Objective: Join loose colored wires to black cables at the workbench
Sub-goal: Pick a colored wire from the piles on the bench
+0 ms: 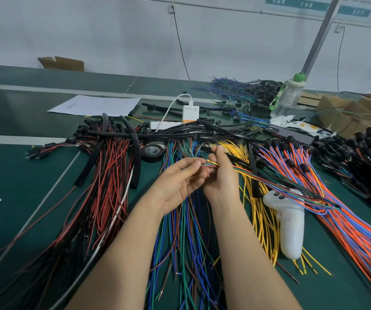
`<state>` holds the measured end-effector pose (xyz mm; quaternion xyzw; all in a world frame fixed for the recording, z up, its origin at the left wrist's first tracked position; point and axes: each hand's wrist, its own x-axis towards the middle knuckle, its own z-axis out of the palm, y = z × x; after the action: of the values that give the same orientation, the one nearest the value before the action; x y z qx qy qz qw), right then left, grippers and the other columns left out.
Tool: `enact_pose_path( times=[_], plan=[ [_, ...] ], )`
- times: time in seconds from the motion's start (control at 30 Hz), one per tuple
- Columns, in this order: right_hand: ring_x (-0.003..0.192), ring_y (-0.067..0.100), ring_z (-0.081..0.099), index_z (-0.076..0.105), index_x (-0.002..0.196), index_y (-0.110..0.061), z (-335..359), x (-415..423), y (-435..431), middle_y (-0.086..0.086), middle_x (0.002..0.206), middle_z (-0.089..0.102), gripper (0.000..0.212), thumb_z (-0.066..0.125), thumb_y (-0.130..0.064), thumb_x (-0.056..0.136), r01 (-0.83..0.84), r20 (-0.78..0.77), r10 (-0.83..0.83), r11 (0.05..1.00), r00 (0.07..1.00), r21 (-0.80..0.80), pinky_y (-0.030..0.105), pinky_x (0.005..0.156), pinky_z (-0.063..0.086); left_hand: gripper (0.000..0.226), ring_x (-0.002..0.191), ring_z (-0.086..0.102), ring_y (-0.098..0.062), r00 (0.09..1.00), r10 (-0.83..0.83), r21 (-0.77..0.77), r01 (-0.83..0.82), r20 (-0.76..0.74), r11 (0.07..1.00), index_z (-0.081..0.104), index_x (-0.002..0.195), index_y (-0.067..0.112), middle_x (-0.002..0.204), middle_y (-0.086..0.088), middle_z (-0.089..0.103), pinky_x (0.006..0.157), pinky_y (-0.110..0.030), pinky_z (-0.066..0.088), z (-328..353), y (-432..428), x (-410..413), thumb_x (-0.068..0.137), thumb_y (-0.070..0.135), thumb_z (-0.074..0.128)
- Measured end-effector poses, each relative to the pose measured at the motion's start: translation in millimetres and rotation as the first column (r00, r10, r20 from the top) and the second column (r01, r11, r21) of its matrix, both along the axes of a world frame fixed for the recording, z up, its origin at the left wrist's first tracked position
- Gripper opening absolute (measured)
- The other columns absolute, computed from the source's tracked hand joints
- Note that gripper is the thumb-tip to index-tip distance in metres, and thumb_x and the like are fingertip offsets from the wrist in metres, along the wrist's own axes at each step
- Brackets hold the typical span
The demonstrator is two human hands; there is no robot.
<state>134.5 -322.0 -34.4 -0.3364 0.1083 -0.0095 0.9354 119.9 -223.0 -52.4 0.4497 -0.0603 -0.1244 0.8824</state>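
Wire bundle (247,174) pinched — crosswise, tips pointing left

There are two hands: left hand (180,182), right hand (221,177). One tape roll (153,151), one controller (288,222), one bottle (288,97), one charger (190,113), one phone (296,135), one box (62,63), two paper sheets (95,105). Wires (348,220) are too many to count; they lie in at least five heaps on the surface (23,108).

- I see soft, even light over the green workbench (34,175); shadows beneath the wires (184,231) are faint.
- The pale wall (113,30) reads bright and slightly washed.
- Wide-angle distortion bows the bench lines; far signs (296,4) at top right blur, the centre is sharp.
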Motion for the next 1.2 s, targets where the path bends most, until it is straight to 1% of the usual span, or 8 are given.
enact_pose_path(
  times=[0.17, 0.33, 0.6, 0.67, 0.77, 0.9, 1.0, 1.2],
  plan=[
    [0.034, 0.003, 0.031, 0.058, 0.084, -0.014, 1.2, 0.8, -0.6, -0.008, 0.05, 0.044, 0.02, 0.051, -0.025, 0.098, -0.031, 0.01, 0.03, 0.997, 0.999, 0.069, 0.013, 0.032, 0.029, 0.022, 0.067, 0.067, -0.009, 0.999, -0.035, -0.091, 0.033, -0.017, 0.995, 0.064, 0.103, 0.005, 0.084, -0.011, 0.072, 0.059, -0.016, 0.055, 1.8, 0.8, -1.3, 0.096, 0.015, 0.046],
    [0.035, 0.003, 0.032, 0.057, 0.084, -0.014, 1.5, -0.1, 0.8, -0.005, 0.059, 0.041, 0.02, 0.053, -0.028, 0.097, -0.05, -0.005, 0.051, 0.994, 0.999, 0.097, 0.013, 0.032, 0.03, 0.022, 0.066, 0.067, -0.008, 0.999, -0.033, -0.097, 0.032, -0.002, 0.995, 0.066, 0.102, 0.006, 0.083, -0.01, 0.072, 0.058, -0.016, 0.055, 1.3, 1.4, -1.7, 0.085, 0.014, 0.054],
    [0.034, 0.003, 0.033, 0.057, 0.082, -0.013, -0.3, 0.3, 1.0, -0.005, 0.059, 0.044, 0.023, 0.052, -0.029, 0.098, -0.049, -0.009, 0.049, 0.995, 0.999, 0.083, 0.014, 0.031, 0.031, 0.015, 0.062, 0.065, -0.007, 1.0, 0.023, -0.052, -0.023, 0.002, 0.998, 0.061, 0.101, 0.004, 0.079, -0.01, 0.072, 0.057, -0.015, 0.054, 0.7, -0.7, -0.3, 0.093, 0.009, 0.05],
    [0.033, 0.004, 0.033, 0.058, 0.082, -0.012, -0.3, 1.2, 1.7, -0.005, 0.058, 0.046, 0.022, 0.053, -0.027, 0.098, -0.011, -0.022, 0.013, 0.998, 1.0, 0.058, 0.015, 0.031, 0.031, 0.013, 0.06, 0.065, -0.007, 0.999, 0.047, -0.027, -0.047, -0.001, 0.999, 0.059, 0.101, 0.003, 0.077, -0.01, 0.072, 0.055, -0.015, 0.054, 1.0, -1.3, 0.0, 0.095, 0.011, 0.049],
    [0.03, 0.004, 0.032, 0.056, 0.08, -0.011, -1.4, 4.5, 3.3, -0.005, 0.053, 0.045, 0.023, 0.052, -0.025, 0.098, 0.066, -0.027, -0.065, 0.997, 0.997, 0.035, 0.012, 0.033, 0.03, 0.011, 0.057, 0.063, -0.006, 0.996, 0.091, 0.034, -0.091, 0.013, 0.995, 0.059, 0.093, 0.006, 0.073, -0.008, 0.071, 0.054, -0.016, 0.054, 0.6, -3.1, 0.5, 0.095, 0.013, 0.05],
    [0.032, 0.005, 0.035, 0.054, 0.078, -0.01, -6.6, 8.3, 4.3, -0.004, 0.052, 0.045, 0.025, 0.051, -0.024, 0.099, 0.141, 0.007, -0.141, 0.99, 0.99, -0.008, 0.014, 0.035, 0.033, 0.012, 0.06, 0.063, -0.006, 0.986, 0.156, 0.108, -0.161, 0.055, 0.981, 0.062, 0.086, 0.009, 0.073, -0.005, 0.071, 0.057, -0.016, 0.054, -1.2, -4.9, 1.3, 0.094, 0.011, 0.053],
    [0.034, 0.006, 0.035, 0.054, 0.078, -0.01, -8.8, 9.3, 4.3, -0.004, 0.052, 0.045, 0.025, 0.052, -0.024, 0.099, 0.139, 0.009, -0.139, 0.99, 0.99, -0.026, 0.016, 0.036, 0.034, 0.012, 0.063, 0.064, -0.006, 0.983, 0.17, 0.126, -0.178, 0.072, 0.976, 0.062, 0.086, 0.01, 0.073, -0.003, 0.071, 0.06, -0.016, 0.054, -2.4, -5.1, 1.7, 0.094, 0.008, 0.053],
    [0.04, 0.007, 0.035, 0.058, 0.078, -0.008, -7.0, 5.9, 4.0, -0.004, 0.051, 0.048, 0.023, 0.057, -0.023, 0.096, 0.093, -0.013, -0.094, 0.995, 0.996, -0.032, 0.018, 0.039, 0.036, 0.01, 0.062, 0.063, -0.004, 0.983, 0.169, 0.123, -0.177, 0.075, 0.976, 0.061, 0.088, 0.009, 0.072, -0.002, 0.068, 0.06, -0.016, 0.053, -2.8, -4.7, 2.2, 0.093, 0.006, 0.053]
  ],
)
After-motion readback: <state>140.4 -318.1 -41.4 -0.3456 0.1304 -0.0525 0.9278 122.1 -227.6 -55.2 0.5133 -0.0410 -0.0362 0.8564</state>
